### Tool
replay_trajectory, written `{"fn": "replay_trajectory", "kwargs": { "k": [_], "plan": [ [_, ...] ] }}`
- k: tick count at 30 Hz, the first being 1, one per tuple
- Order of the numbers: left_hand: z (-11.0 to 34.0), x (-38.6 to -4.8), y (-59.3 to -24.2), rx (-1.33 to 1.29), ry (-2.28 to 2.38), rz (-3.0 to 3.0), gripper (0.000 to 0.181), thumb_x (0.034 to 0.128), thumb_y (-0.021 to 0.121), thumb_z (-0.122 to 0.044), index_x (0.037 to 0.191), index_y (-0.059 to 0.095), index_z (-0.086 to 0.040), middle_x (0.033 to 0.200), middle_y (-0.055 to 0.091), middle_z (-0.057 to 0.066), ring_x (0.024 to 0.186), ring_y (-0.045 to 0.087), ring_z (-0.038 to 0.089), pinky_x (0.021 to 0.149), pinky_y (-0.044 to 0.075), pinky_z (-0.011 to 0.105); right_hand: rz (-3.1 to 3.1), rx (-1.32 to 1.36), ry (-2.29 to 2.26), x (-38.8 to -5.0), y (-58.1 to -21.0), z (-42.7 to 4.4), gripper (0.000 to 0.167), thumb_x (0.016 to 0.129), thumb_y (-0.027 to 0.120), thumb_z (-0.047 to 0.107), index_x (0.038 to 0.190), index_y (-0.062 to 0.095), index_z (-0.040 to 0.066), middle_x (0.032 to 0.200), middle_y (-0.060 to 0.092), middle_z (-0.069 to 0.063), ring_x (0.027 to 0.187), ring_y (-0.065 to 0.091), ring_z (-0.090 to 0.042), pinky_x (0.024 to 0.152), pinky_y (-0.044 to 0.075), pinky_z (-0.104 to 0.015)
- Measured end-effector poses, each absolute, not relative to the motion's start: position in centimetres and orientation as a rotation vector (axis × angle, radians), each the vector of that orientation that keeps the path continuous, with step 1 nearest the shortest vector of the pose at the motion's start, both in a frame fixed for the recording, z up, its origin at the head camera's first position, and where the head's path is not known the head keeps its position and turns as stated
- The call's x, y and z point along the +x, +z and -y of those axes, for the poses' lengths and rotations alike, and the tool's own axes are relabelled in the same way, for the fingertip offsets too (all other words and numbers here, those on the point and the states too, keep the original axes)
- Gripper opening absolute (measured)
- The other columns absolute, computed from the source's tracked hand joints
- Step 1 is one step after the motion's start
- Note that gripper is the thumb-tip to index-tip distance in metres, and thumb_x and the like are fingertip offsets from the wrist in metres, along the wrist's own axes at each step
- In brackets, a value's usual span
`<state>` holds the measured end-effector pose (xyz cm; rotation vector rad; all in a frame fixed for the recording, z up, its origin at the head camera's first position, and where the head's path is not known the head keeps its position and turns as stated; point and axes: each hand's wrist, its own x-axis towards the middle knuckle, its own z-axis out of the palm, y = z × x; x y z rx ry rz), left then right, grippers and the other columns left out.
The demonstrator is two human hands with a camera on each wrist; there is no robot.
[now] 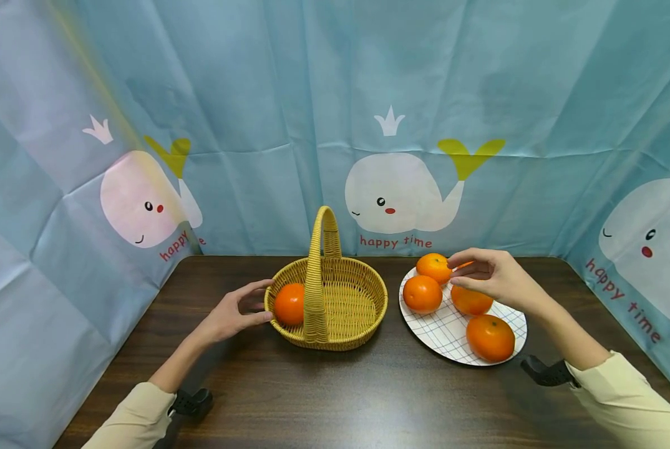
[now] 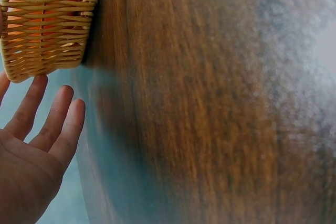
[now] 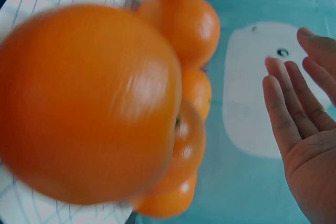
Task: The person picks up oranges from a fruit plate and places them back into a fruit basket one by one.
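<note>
A yellow woven basket with a tall handle stands on the table, and an orange lies in its left half. At the basket's left end my left hand rests its fingertips against the side; the left wrist view shows its fingers spread and slightly bent by the weave. My right hand hovers over the plate of oranges with nothing in it, fingers extended and thumb apart. Several oranges sit on the plate, including a near one and a left one; another is partly hidden behind the hand.
The white checked plate stands to the basket's right on the dark wooden table. A blue curtain printed with whales hangs behind the table and along both sides. Both wrists wear black straps.
</note>
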<state>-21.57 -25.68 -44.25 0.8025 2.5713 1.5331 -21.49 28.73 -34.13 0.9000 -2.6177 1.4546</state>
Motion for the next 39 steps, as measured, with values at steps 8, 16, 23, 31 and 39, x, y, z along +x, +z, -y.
{"fn": "replay_trajectory", "kwargs": {
  "k": [8,16,23,31,39],
  "plan": [
    [25.6,-21.6,-44.2,0.815,1.543,-2.558,0.064,0.0940,0.074,-0.009,0.151,0.045,-0.001,0.140,0.052,0.027,0.115,0.061,0.045,0.089,0.056,0.043,2.676,0.790,1.322,-20.4,-34.4,-32.2,0.029,0.094,0.074,0.007,0.122,0.067,0.003,0.117,0.067,-0.020,0.098,0.071,-0.018,0.080,0.058,-0.027],
    [25.6,-21.5,-44.2,0.806,1.562,-2.540,0.065,0.0940,0.074,-0.007,0.151,0.045,-0.002,0.141,0.051,0.028,0.115,0.060,0.048,0.088,0.057,0.040,2.680,0.769,1.213,-19.2,-35.3,-34.6,0.032,0.092,0.076,0.004,0.123,0.067,0.001,0.113,0.067,-0.023,0.093,0.071,-0.015,0.075,0.059,-0.026],
    [25.6,-21.5,-44.1,0.814,1.564,-2.541,0.065,0.0941,0.074,-0.006,0.151,0.044,-0.001,0.141,0.051,0.028,0.115,0.060,0.047,0.089,0.056,0.040,2.661,0.876,1.261,-18.3,-36.3,-36.4,0.042,0.088,0.077,-0.004,0.127,0.064,0.001,0.115,0.067,-0.019,0.098,0.070,-0.018,0.078,0.058,-0.026],
    [25.6,-21.6,-44.2,0.820,1.566,-2.543,0.064,0.0941,0.074,-0.006,0.151,0.045,-0.001,0.140,0.053,0.026,0.115,0.061,0.046,0.091,0.055,0.042,2.678,1.072,1.254,-16.9,-37.3,-37.6,0.074,0.077,0.084,-0.007,0.143,0.051,0.000,0.140,0.055,0.006,0.122,0.054,-0.003,0.092,0.052,-0.023],
    [25.8,-21.6,-44.5,0.823,1.560,-2.540,0.065,0.0939,0.074,-0.006,0.151,0.044,0.000,0.143,0.050,0.027,0.117,0.060,0.045,0.092,0.054,0.047,2.746,1.084,1.383,-16.0,-38.4,-37.8,0.087,0.077,0.082,-0.009,0.152,0.040,0.000,0.150,0.048,-0.001,0.129,0.049,-0.004,0.092,0.054,-0.031]
  ]
}}
